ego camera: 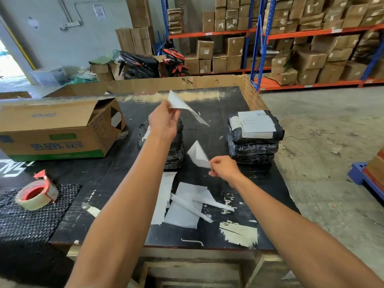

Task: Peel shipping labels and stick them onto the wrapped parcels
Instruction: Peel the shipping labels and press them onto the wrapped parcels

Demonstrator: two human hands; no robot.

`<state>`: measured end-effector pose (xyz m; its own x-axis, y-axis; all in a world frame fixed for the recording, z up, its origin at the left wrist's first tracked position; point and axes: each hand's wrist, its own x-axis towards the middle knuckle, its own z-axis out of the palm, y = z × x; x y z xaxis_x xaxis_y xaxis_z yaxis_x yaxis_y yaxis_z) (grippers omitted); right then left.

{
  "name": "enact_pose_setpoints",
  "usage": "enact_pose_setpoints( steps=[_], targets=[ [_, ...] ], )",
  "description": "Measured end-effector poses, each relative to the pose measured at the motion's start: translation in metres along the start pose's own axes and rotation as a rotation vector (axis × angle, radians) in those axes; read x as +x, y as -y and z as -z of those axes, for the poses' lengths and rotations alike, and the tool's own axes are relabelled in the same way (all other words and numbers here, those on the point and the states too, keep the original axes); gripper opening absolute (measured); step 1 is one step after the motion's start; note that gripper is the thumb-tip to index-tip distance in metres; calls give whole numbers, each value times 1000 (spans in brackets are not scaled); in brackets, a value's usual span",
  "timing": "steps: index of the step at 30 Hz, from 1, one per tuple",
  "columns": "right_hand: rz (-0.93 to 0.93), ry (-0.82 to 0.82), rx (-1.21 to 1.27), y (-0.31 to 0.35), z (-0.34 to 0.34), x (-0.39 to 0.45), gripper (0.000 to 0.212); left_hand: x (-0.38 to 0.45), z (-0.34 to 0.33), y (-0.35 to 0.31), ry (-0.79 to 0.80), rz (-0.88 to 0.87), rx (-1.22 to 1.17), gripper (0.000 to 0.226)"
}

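My left hand (164,121) is raised over the black table (207,96) and pinches a white sheet (182,106) by its corner. My right hand (223,168) pinches a second white sheet (198,154) lower down, apart from the first. I cannot tell which sheet is the label and which the backing. A stack of black wrapped parcels (176,150) sits partly hidden behind my left forearm. At the right stands another stack of black parcels (254,140), whose top one bears a white label (257,123).
Loose white backing sheets and label strips (187,206) lie on the table near me. An open cardboard box (56,129) stands at the left, with a tape dispenser (36,193) on black bubble wrap (31,217). Cardboard walls line the table's far edge. Shelves of boxes stand behind.
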<state>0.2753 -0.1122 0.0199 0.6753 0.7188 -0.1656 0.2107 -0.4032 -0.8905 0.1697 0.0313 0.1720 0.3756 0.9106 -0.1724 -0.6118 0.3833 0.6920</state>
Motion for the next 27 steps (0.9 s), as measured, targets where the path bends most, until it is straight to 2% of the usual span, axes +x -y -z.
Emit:
enact_pose_setpoints(
  steps=[3, 6, 8, 10, 11, 13, 15, 17, 20, 22, 24, 27],
  targets=[
    [158, 210, -352, 1, -10, -3, 32, -5, 3, 16, 56, -31, 82, 14],
    [265, 352, -486, -8, -13, -6, 30, -5, 9, 24, 132, -99, 240, 16],
    [342, 318, -472, -15, -9, -1, 25, -4, 14, 26, 162, -170, 363, 13],
    [357, 141, -396, -16, 1, 2, 21, -1, 21, 28, 187, -267, 523, 10],
    [324, 45, -289, -11, 7, 2, 20, 0, 24, 28, 211, -325, 625, 10],
    [185, -44, 115, 3, 17, 2, 22, 3, 33, 29, 330, -474, 895, 10],
    [-13, 2, 563, 20, 25, 3, 38, 4, 41, 31, 558, -621, 1212, 11],
    [-174, 89, 813, 30, 33, 4, 65, 2, 47, 35, 800, -681, 1441, 13],
    [-335, 166, 940, 31, 40, 6, 93, -4, 56, 41, 1024, -696, 1573, 11],
    [-398, 163, 943, 31, 42, 6, 92, -6, 61, 44, 1122, -681, 1650, 11],
    [-438, 170, 892, 31, 43, 3, 73, -7, 67, 45, 1183, -657, 1718, 12],
    [-439, 189, 734, 31, 40, -1, 38, -11, 77, 46, 1188, -608, 1769, 12]
  ],
)
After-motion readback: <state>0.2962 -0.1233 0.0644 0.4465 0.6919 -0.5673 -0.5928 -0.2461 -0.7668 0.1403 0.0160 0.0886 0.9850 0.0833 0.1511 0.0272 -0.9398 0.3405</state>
